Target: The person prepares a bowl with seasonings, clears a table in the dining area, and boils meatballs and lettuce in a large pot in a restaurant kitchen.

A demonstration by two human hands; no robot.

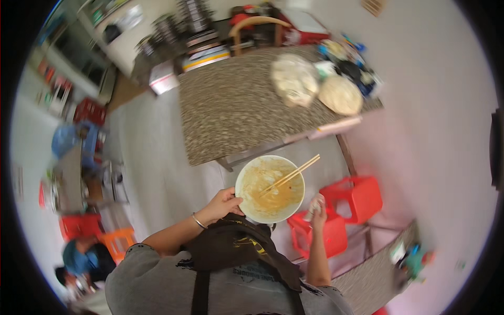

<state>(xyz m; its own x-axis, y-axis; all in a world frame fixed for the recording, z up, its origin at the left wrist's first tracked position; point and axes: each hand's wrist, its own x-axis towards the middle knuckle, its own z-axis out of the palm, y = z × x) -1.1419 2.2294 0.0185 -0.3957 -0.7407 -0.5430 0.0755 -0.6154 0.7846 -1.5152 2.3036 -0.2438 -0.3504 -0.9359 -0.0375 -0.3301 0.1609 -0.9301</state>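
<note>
My left hand (227,202) grips the left rim of a white bowl (241,185), thumb on top and fingers beneath. Smears of orange-brown sauce and some pale scraps cover the bowl's inside. A pair of wooden chopsticks (299,169) leans in it, with the upper ends sticking out past the right rim. To the right of the bowl, my right hand (319,217) is closed around a crumpled whitish cloth or tissue (315,205). That hand hangs above the red plastic stools and is apart from the bowl.
Ahead stands a speckled brown table (224,106) bearing two bags of pale contents (295,78) (340,95) and assorted clutter. Red plastic stools (356,201) are at the right, near another table (366,279). A person (84,260) is at the lower left, beside an orange stool (119,241).
</note>
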